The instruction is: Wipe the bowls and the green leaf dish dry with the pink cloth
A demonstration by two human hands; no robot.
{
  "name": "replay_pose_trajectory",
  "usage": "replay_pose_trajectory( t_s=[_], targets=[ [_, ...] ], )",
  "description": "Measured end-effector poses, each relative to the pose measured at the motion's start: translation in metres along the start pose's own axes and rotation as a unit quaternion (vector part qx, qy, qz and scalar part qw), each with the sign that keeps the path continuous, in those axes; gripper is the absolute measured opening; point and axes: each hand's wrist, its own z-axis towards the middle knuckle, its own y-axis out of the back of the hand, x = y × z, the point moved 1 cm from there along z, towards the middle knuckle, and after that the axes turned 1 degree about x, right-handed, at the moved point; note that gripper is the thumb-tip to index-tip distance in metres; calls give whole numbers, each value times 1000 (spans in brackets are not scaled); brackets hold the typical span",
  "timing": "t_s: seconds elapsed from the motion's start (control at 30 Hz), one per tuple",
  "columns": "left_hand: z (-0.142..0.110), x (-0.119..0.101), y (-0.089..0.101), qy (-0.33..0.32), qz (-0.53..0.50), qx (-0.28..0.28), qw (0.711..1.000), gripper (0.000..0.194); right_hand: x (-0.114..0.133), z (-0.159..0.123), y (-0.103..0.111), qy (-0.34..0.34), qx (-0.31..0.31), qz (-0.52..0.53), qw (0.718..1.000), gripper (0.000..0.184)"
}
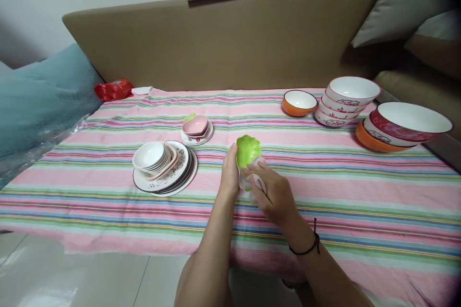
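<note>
A small green leaf-shaped dish (248, 149) is tilted up over the striped cloth (324, 172), its inside facing me. My left hand (229, 171) grips its left side and underside. My right hand (268, 189) is closed on a white cloth (257, 183) pressed against the dish's lower right edge. A black cord circles my right wrist.
Left of my hands a stack of plates (169, 172) carries small white saucers (150, 156). Behind it stands a pink bowl (195, 126) on saucers. At the right are an orange bowl (299, 102), stacked red-and-white bowls (347, 98) and large stacked bowls (403, 127). A sofa back runs behind.
</note>
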Motion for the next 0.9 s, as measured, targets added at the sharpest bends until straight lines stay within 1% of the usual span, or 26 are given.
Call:
replay_pose_trajectory(
  t_s=[0.03, 0.07, 0.1, 0.13, 0.17, 0.2, 0.23, 0.27, 0.3, 0.33, 0.37, 0.4, 0.43, 0.5, 0.57, 0.63, 0.67, 0.7, 0.73, 0.8, 0.83, 0.9],
  targets=[
    [-1, -2, -2, 8, -2, -3, 1000, 40, 4, -1, 4, -19, 1, 36, 999, 31],
    [-3, -4, -5, 18, -7, -4, 1000, 43, 7, -2, 7, -54, 3, 82, 995, 32],
    [-4, -7, -8, 25, -16, -1, 1000, 45, 9, -3, 11, -101, 5, 135, 986, 36],
    [-5, -9, -10, 28, -27, 6, 999, 48, 9, -3, 15, -160, 2, 191, 969, 43],
    [-5, -12, -13, 26, -40, 15, 999, 49, 8, -3, 19, -223, -6, 245, 944, 49],
    [-6, -15, -14, 20, -54, 23, 998, 50, 6, -2, 23, -284, -30, 285, 915, 53],
    [-6, -17, -16, 12, -67, 28, 997, 50, 2, -1, 27, -334, -78, 305, 888, 55],
    [-6, -19, -16, 7, -76, 30, 997, 50, -3, 1, 31, -367, -142, 302, 868, 56],
    [-6, -21, -16, 6, -81, 32, 996, 51, -9, 3, 34, -381, -213, 283, 854, 56],
    [-6, -22, -16, 7, -85, 31, 996, 52, -14, 5, 37, -379, -274, 258, 846, 56],
    [-6, -22, -15, 11, -89, 31, 995, 54, -19, 7, 38, -364, -316, 235, 844, 57],
    [-6, -21, -15, 15, -95, 31, 995, 55, -23, 8, 37, -345, -333, 222, 849, 60],
    [-6, -21, -14, 17, -101, 31, 994, 56, -25, 9, 35, -328, -328, 218, 859, 62],
    [-4, -18, -14, 21, -114, 34, 993, 51, -24, 8, 27, -301, -304, 212, 879, 63],
    [-2, -16, -15, 15, -124, 34, 992, 43, -16, 6, 16, -247, -272, 183, 912, 57],
    [0, -14, -17, 7, -138, 30, 990, 39, -3, 2, 1, -149, -200, 123, 961, 49],
    [2, -14, -17, 7, -148, 21, 989, 39, 4, 0, -7, -96, -159, 81, 979, 49],
    [3, -14, -16, 7, -158, 5, 987, 39, 11, -2, -15, -53, -121, 37, 991, 50],
    [4, -15, -15, 8, -167, -16, 986, 40, 16, -4, -22, -26, -96, 2, 995, 52],
    [5, -18, -10, 7, -177, -65, 982, 40, 23, -8, -34, -8, -65, -38, 997, 54],
    [5, -20, -7, 3, -176, -85, 981, 39, 26, -10, -38, -8, -56, -39, 998, 53],
    [4, -23, -1, 3, -163, -103, 981, 38, 29, -11, -43, -16, -42, -11, 999, 50]
  ],
)
